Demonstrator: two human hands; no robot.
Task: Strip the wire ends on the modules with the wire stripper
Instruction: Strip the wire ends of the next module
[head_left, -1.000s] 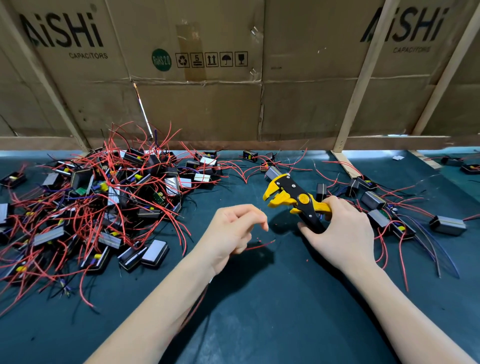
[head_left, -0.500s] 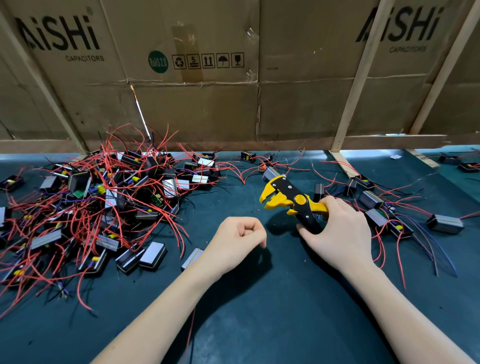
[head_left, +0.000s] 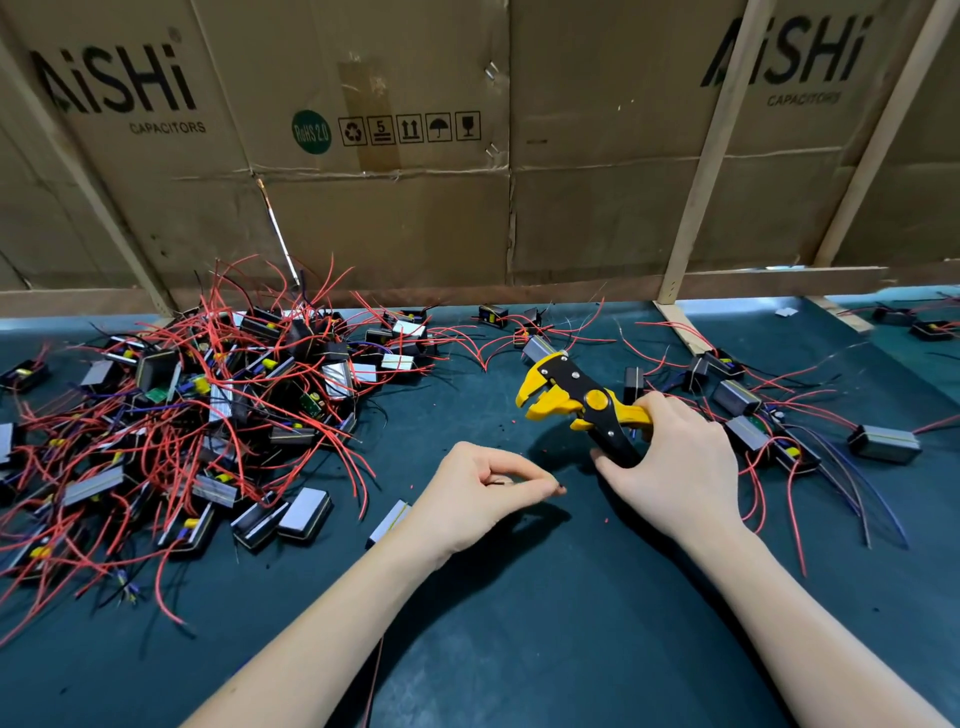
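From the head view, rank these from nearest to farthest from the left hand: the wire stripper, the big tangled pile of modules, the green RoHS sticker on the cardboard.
Measured from the left hand:
1. Wire stripper, just up and to the right, gripped by the right hand.
2. Pile of modules, off to the left on the mat; its near edge is a little farther than the stripper.
3. RoHS sticker, high on the cardboard wall behind.

Flattened cardboard boxes (head_left: 395, 218) printed "AiSHi CAPACITORS" are standing behind the dark green mat (head_left: 519, 623), with pale wooden slats (head_left: 698, 171) leaning across them.
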